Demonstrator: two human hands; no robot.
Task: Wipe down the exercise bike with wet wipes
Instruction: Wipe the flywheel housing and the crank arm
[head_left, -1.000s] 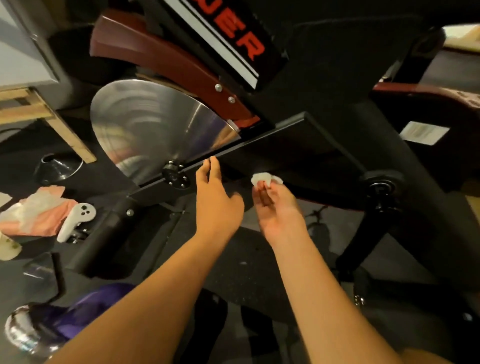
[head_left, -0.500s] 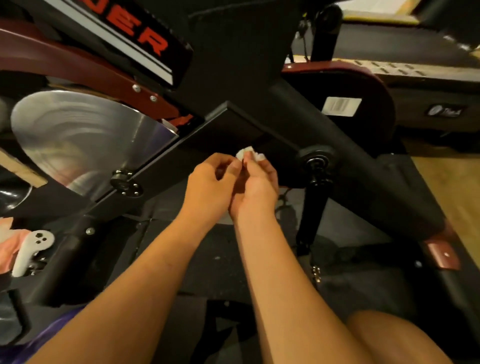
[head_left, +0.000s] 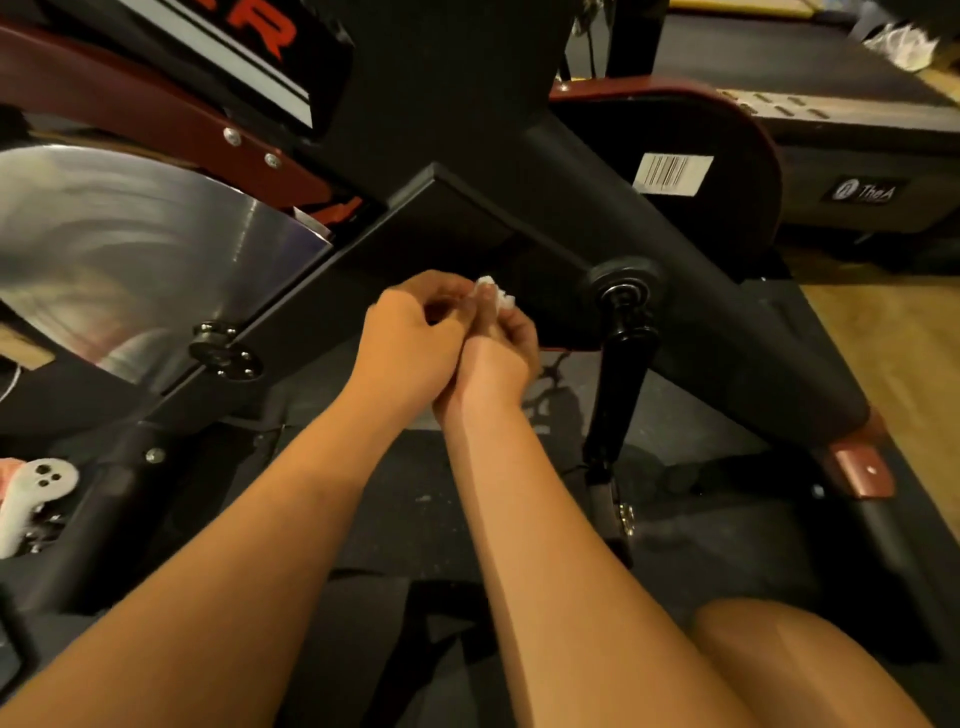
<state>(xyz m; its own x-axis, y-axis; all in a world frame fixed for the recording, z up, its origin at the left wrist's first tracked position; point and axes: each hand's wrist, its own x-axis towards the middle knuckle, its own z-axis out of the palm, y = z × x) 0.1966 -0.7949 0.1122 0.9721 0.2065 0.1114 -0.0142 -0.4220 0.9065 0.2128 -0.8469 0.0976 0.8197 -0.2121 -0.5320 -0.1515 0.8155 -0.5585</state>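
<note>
The exercise bike (head_left: 597, 208) fills the view: a black frame with dark red trim and a shiny steel flywheel (head_left: 130, 260) at the left. A black crank arm (head_left: 621, 364) hangs down right of centre. My left hand (head_left: 410, 343) and my right hand (head_left: 498, 353) are pressed together in front of the frame's lower beam. Both pinch a small crumpled white wet wipe (head_left: 493, 291), which peeks out above the fingers. Most of the wipe is hidden inside the hands.
A white handheld controller (head_left: 31, 499) lies on the dark floor mat at the left. A treadmill (head_left: 857, 130) stands behind the bike at the upper right. Wooden floor (head_left: 893, 353) shows at the right. My bare knee (head_left: 795, 670) is at the bottom right.
My hands were apart with the wipe in the right fingers; they came together on the wipe. The view has swung right, so the flywheel sits further left.
</note>
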